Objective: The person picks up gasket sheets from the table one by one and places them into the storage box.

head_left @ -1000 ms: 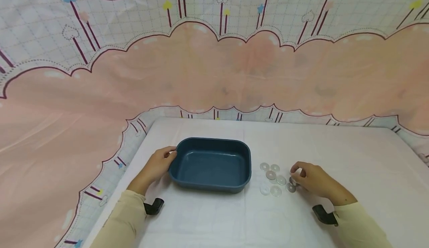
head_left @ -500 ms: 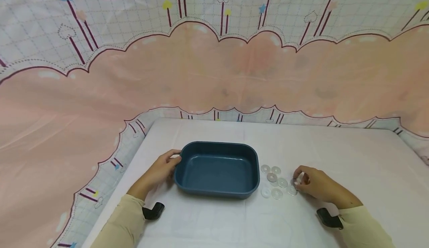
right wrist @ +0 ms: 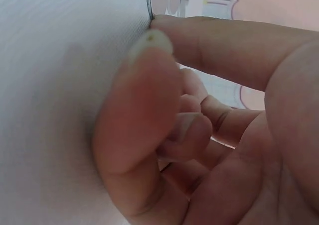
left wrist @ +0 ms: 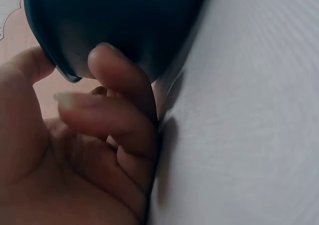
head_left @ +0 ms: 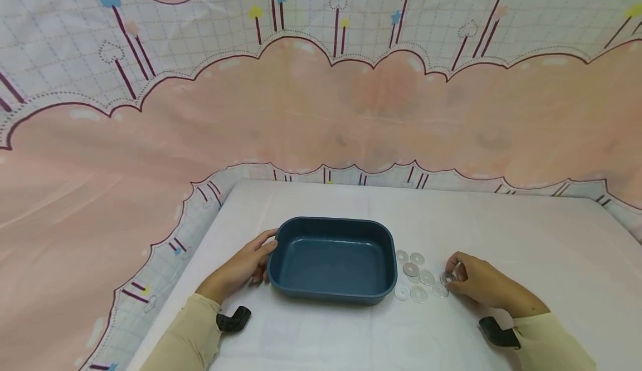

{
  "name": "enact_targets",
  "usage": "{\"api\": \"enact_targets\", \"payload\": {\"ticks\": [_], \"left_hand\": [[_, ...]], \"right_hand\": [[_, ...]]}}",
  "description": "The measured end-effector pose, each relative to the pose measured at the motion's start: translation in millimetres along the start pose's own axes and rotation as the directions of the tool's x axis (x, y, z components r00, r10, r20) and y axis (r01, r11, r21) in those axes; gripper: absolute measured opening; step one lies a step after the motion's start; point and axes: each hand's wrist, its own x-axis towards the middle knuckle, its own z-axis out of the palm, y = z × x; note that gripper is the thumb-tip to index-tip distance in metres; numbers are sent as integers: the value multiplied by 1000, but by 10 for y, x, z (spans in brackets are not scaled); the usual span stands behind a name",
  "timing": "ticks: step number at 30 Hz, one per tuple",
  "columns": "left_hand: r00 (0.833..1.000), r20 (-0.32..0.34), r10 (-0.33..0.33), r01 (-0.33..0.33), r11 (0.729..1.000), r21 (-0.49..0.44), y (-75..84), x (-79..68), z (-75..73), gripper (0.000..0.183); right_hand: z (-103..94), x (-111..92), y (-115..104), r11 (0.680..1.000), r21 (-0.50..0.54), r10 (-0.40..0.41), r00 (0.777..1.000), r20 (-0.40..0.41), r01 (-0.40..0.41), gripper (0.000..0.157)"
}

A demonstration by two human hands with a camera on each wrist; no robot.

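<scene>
A dark blue rectangular dish (head_left: 331,290) lies on the white table. My left hand (head_left: 239,268) holds its left end, finger and thumb at the rim. In the left wrist view, one digit touches the dish's rim (left wrist: 71,75) and curled fingers lie by its outer wall. To the right of the dish lie several flat round washers (head_left: 411,269), some greyish and some clear, a few overlapping. My right hand (head_left: 484,282) pinches the edges of a grey washer (head_left: 443,277) at the group's right side. In the right wrist view, a fingertip meets a washer edge (right wrist: 151,3).
The white table (head_left: 321,337) runs back to a hanging cloth (head_left: 326,109) printed with pink shapes and candles. A black wrist device (head_left: 234,320) sits below the left hand and another black device (head_left: 498,333) below the right.
My left hand and the dish have shifted right and slightly nearer, so the dish now reaches the leftmost washers. My right hand stays at the washers, its fingertips now lower around the grey one.
</scene>
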Motion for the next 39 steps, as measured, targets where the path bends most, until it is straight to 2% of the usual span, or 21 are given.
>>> {"api": "enact_targets", "payload": {"ticks": [4,12,20,25,28,32,36,39], "left_hand": [[1000,18,24,-24,1000,16,-17,20,-18,51],[996,69,49,-48,999,-8,-39,35,-78,54],[997,76,30,-28,999,-21,-40,22,-67,58],[997,73,35,-34,999,-13,-44,35,-63,59],[996,71,45,-44,999,-14,-49,39,-67,58],[997,67,48,-46,998,-34,-32,27,-61,54],[995,85,54,-50,998,-49,56,-38,-32,51],[993,103,59,-53,997,-58,142,-99,-1,49]], "right_hand": [[9,-6,0,1000,-5,-21,1000,-11,21,35],[23,-34,-97,995,-39,-88,996,-14,88,29],[15,-29,-87,992,-49,-118,993,14,118,21],[-16,-59,-106,982,-65,-176,984,17,176,14],[-39,-83,-152,974,-67,-216,976,4,216,12],[-57,-128,-244,975,-69,-215,976,-22,213,16],[-61,-194,-358,977,-71,-204,977,-66,199,24],[-65,-248,-436,972,-69,-233,966,-114,227,23]]}}
